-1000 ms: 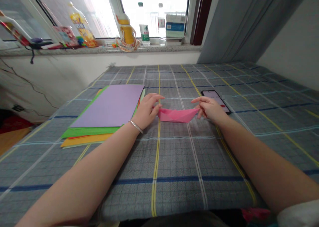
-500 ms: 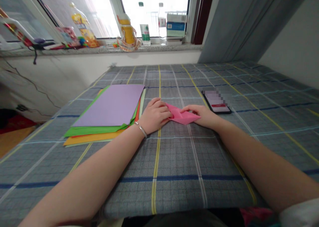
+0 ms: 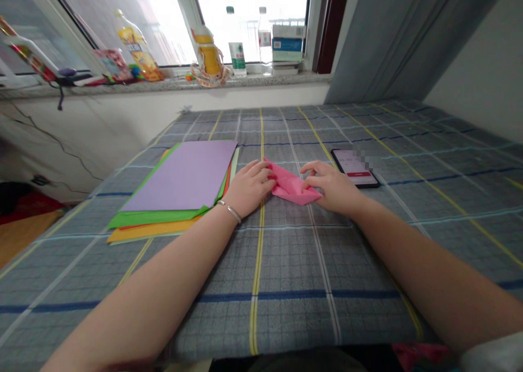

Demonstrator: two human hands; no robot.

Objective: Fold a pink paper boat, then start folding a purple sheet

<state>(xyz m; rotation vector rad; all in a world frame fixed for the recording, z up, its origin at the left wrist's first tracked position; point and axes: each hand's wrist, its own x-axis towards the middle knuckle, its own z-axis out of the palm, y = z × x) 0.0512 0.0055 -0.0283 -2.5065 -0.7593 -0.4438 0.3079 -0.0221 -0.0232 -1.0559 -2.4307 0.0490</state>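
Over plaid cloth (image 3: 294, 263), holds folded pink paper (image 3: 289, 188). Grips left end with curled fingers of left hand (image 3: 250, 186); pinches right end with bent fingers of right hand (image 3: 334, 187). Has phone (image 3: 352, 166) just beyond right hand, stacked coloured sheets (image 3: 182, 173) beside left.

We see one pink folded paper (image 3: 291, 188), boat-shaped, w/ pointed ends, crisp creases & a shallow hollow open to the top. We note its slant: L tip farther from the wearer, R tip nearer. It sits btwn the L hand (image 3: 252, 186) & R hand (image 3: 332, 187), gripped nr. both ends, at or just abv. the plaid cloth (image 3: 294, 268).
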